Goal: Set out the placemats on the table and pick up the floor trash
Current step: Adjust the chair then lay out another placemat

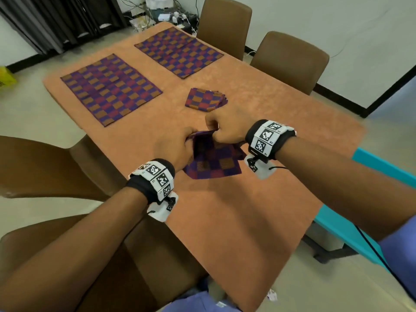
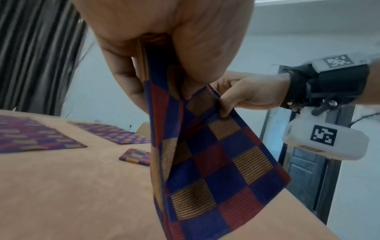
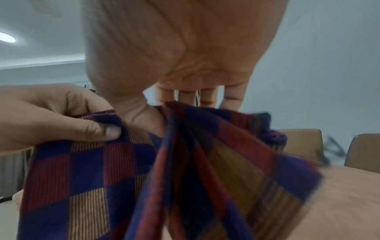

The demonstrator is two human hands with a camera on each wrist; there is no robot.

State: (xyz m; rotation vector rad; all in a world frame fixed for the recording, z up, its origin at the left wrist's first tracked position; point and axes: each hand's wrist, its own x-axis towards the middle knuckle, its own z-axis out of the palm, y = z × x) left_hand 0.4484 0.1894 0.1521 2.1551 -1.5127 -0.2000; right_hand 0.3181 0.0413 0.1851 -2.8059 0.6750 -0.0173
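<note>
A folded checked placemat (image 1: 216, 162) in purple, red and orange hangs above the near middle of the orange table (image 1: 258, 210). My left hand (image 1: 180, 147) pinches its upper left edge and my right hand (image 1: 221, 129) pinches the upper right edge, the two close together. In the left wrist view the placemat (image 2: 216, 170) hangs down in layers from my left fingers, and my right hand (image 2: 236, 99) grips a corner. In the right wrist view the folds of the placemat (image 3: 205, 170) fan apart. Two placemats lie spread flat, one at the far left (image 1: 110, 88) and one at the far end (image 1: 179, 51). A folded stack (image 1: 206, 99) lies mid-table.
Brown chairs stand at the far side (image 1: 225, 23), (image 1: 290, 61) and at the near left (image 1: 45, 165). A teal bench (image 1: 351, 235) is to the right. A small scrap of trash (image 1: 272, 295) lies on the floor near the table's corner. A yellow bag (image 1: 6, 77) sits on the floor far left.
</note>
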